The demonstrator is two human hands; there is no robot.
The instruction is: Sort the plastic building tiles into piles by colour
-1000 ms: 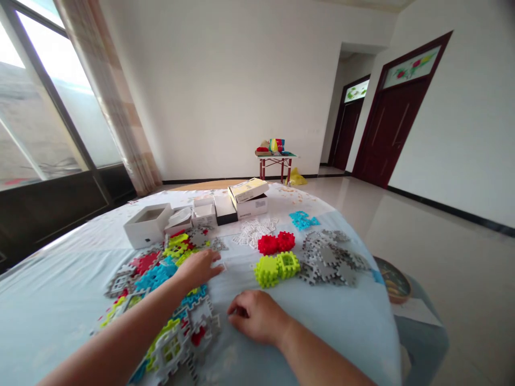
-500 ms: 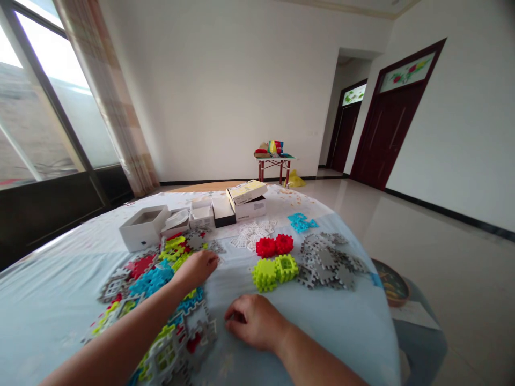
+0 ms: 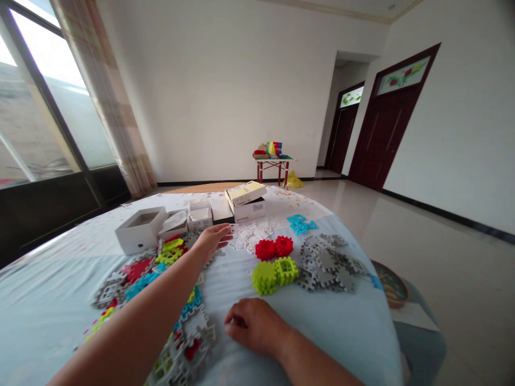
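Observation:
My left hand reaches forward to the left edge of a heap of white lattice pieces. Its fingers are pinched on a small white plastic piece. Closer to me, my right hand rests on the cloth with loosely curled fingers, and nothing shows in them. Beyond it sit stacked lime-green notched pieces and red ones. Under my left forearm lies a mixed pile of interlocking building pieces, partly hidden by the arm.
Grey notched pieces spread at the right, with blue ones behind them. Several small boxes, among them an open white box and a tilted cream lid, line the far side. A stool stands beside the round table's right edge.
My left hand has moved forward and slightly right, from beside the mixed pile to the white heap, and a white piece now shows at its fingertips. My right hand has stayed nearly still.

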